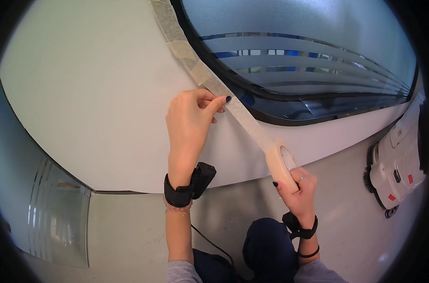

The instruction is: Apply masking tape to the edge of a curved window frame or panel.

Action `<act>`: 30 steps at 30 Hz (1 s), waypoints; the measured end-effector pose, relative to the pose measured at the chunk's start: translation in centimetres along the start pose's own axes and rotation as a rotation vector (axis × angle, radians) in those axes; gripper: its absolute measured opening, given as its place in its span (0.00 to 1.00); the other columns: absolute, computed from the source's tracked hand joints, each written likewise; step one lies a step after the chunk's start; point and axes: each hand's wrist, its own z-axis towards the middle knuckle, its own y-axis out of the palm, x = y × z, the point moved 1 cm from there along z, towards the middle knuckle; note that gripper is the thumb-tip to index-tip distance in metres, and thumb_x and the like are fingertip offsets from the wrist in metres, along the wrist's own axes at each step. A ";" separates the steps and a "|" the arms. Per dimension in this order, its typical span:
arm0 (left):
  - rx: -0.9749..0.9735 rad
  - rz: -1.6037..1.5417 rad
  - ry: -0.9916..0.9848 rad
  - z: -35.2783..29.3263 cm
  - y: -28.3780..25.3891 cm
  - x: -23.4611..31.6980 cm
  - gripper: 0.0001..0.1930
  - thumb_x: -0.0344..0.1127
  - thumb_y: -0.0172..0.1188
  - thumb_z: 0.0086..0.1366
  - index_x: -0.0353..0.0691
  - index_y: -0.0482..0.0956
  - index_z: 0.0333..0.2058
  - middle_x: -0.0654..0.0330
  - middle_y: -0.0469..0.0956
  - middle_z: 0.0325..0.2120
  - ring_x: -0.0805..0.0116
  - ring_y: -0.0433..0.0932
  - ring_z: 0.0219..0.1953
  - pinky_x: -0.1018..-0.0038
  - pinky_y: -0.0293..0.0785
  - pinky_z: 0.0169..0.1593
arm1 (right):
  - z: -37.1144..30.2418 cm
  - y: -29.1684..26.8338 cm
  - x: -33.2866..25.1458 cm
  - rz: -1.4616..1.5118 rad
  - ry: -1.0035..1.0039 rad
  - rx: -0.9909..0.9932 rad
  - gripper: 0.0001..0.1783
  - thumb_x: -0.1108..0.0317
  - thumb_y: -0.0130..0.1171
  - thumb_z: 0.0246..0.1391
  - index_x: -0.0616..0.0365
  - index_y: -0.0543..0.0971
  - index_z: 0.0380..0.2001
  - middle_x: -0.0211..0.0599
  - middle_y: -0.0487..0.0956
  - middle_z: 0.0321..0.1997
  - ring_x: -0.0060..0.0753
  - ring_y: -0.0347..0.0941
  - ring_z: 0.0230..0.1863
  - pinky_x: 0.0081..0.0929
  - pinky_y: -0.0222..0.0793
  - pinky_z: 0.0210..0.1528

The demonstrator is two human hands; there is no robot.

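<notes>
My right hand [300,192] grips a roll of masking tape [276,166], thumb on the near side and fingers at its core. From the roll a cream tape strip [246,121] stretches up and left to my left hand [188,118]. My left thumb and fingers are pinched together on the strip's edge, close to a white panel [92,89]. Farther up, overlapping pieces of tape [188,61] run along the panel beside the black border [210,70] of a dark window. Whether the stretched strip touches the panel near the roll, I cannot tell.
The window [290,28] has frosted curved stripes and fills the upper right. A white wheeled machine [396,174] with a brush stands on the grey floor [129,231] at right. A striped glass panel [59,217] is at lower left. My knees are below the panel's edge.
</notes>
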 end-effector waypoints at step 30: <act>0.132 0.213 0.114 0.1 0.6 0.1 0.19 0.49 0.65 0.57 0.39 0.82 0.18 0.66 0.79 0.13 0.76 0.74 0.12 0.79 0.66 0.20 | 7.7 4.2 1.0 0.302 0.249 -0.496 0.18 0.61 0.51 0.61 0.64 0.73 0.48 0.43 0.80 0.37 0.29 0.78 0.33 0.25 0.72 0.38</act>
